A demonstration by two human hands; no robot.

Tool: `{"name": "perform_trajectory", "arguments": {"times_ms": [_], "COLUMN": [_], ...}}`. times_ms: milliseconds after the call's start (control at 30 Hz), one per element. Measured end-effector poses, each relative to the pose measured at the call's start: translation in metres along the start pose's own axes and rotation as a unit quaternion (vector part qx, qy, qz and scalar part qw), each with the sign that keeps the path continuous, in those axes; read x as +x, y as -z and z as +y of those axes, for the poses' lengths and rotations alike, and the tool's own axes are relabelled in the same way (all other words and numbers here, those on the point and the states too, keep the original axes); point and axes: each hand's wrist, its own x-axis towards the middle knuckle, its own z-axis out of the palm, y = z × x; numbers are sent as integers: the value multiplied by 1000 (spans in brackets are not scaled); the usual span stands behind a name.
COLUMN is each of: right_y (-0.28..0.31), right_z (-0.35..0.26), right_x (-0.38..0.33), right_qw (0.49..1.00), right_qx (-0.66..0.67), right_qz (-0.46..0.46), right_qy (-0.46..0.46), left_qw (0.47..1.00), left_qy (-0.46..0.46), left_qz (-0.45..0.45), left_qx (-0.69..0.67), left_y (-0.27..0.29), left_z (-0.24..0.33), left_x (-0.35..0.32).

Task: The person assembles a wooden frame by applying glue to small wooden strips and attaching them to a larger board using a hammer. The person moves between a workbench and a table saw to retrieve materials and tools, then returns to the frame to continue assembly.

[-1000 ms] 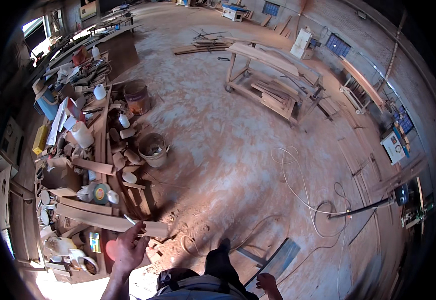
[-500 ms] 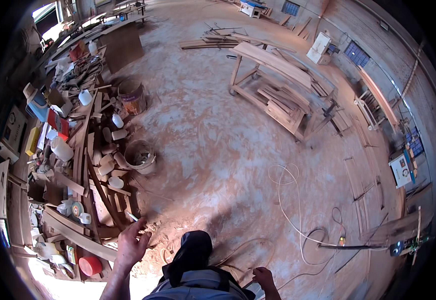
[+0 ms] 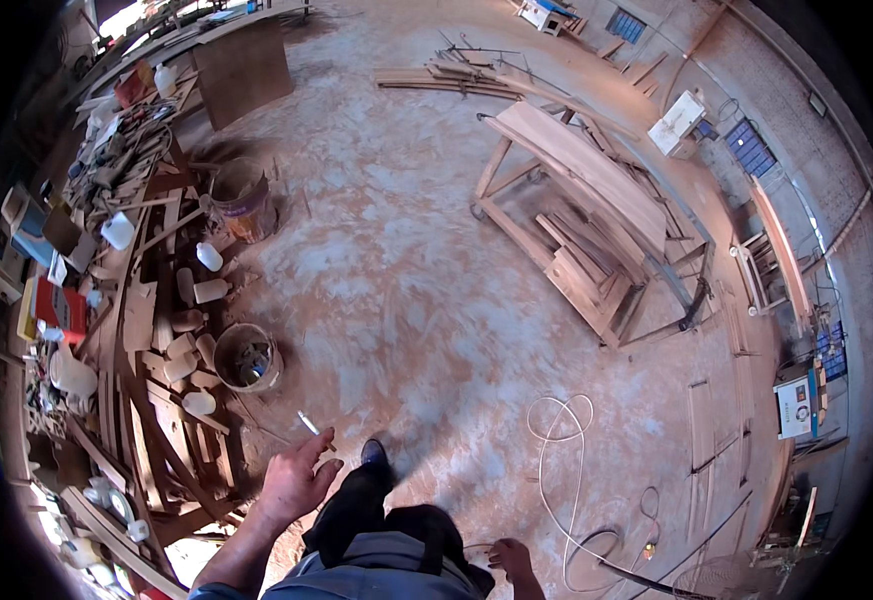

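Note:
My left hand (image 3: 294,483) is raised at the lower left, its fingers closed on a thin white cigarette (image 3: 308,424) that points up and forward. Low beside my right hip, my right hand (image 3: 508,560) hangs with loosely bent fingers, and nothing shows in it. One dark shoe (image 3: 374,455) is out in front on the dusty floor (image 3: 396,300). Beyond the cigarette, to the left, stands a bucket (image 3: 248,358) of scraps.
A bench heaped with wood offcuts (image 3: 146,400), bottles and boxes runs along the left. Another bucket (image 3: 244,205) stands farther off. Ahead to the right is a wooden trolley (image 3: 576,200) bearing boards. A pale looped hose (image 3: 574,470) and dark cables lie on the floor at right.
My view has moved forward and swung, so the left bench and bucket sit nearer. One foot has come forward. My left hand still carries the cigarette, now farther right in view.

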Motion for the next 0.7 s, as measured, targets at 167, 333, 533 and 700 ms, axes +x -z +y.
{"name": "perform_trajectory", "arguments": {"times_ms": [167, 333, 533, 700], "right_y": [-9, -6, -59, -185], "right_z": [-111, -251, -460, -544], "right_x": [59, 161, 280, 258], "right_qw": [998, 961, 908, 860], "right_qx": [-65, -254, -400, -450], "right_qz": [-11, -110, -119, -183], "right_qy": [-3, 1, 50, 156], "left_qw": [992, 942, 806, 729], "left_qy": [111, 248, 464, 521], "left_qz": [54, 216, 367, 444], "left_qx": [22, 62, -20, 23], "left_y": [27, 37, -24, -90], "left_z": [8, 15, 78, 124], "left_x": [42, 16, -74, -124]}}
